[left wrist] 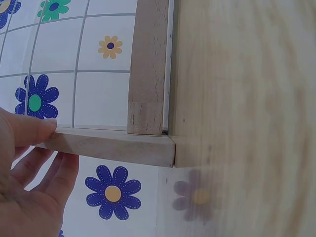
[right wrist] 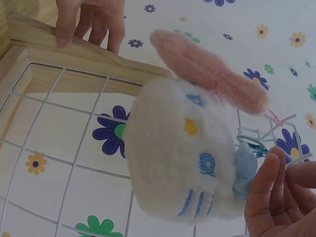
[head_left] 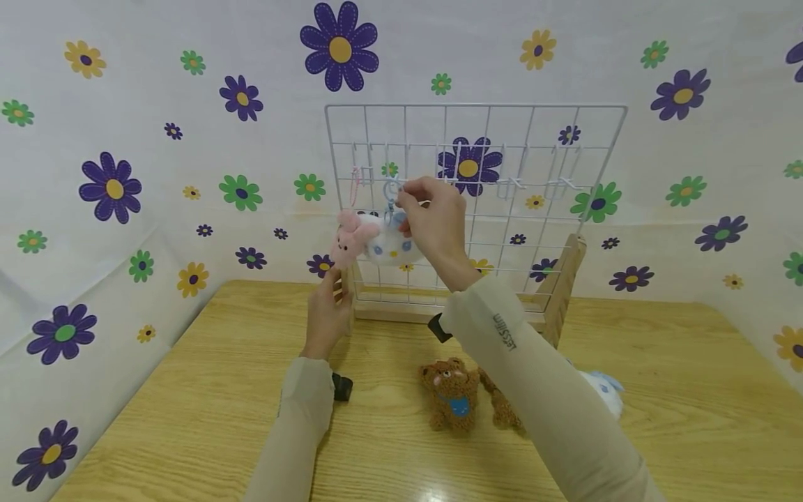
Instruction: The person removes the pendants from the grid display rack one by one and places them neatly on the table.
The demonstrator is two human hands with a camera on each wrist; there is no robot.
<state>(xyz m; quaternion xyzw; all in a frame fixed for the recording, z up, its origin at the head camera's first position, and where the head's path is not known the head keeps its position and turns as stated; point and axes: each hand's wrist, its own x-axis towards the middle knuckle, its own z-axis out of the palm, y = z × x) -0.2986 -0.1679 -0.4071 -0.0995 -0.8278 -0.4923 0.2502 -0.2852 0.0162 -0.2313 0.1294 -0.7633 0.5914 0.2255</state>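
A white plush keychain [right wrist: 163, 153] with blue eyes, a yellow nose and a blue bow hangs in front of the wire grid rack [head_left: 489, 230]. My right hand [head_left: 437, 219] pinches its light blue ring [head_left: 390, 189] between thumb and fingers, up by a left hook. Whether the ring sits over that hook is hard to tell. A pink plush [head_left: 353, 240] hangs on a pink bead chain [head_left: 355, 185] just left, overlapping the white one. Lower down, my left hand [head_left: 327, 314] grips the rack's wooden side piece [left wrist: 113, 148], thumb on one side and fingers on the other.
On the table, a brown bear plush [head_left: 452, 397] with a blue bib lies before the rack. Another brown plush [head_left: 504, 410] and a white-and-blue plush [head_left: 605, 392] are partly hidden by my right arm. More white hooks [head_left: 514, 183] stick out along the grid.
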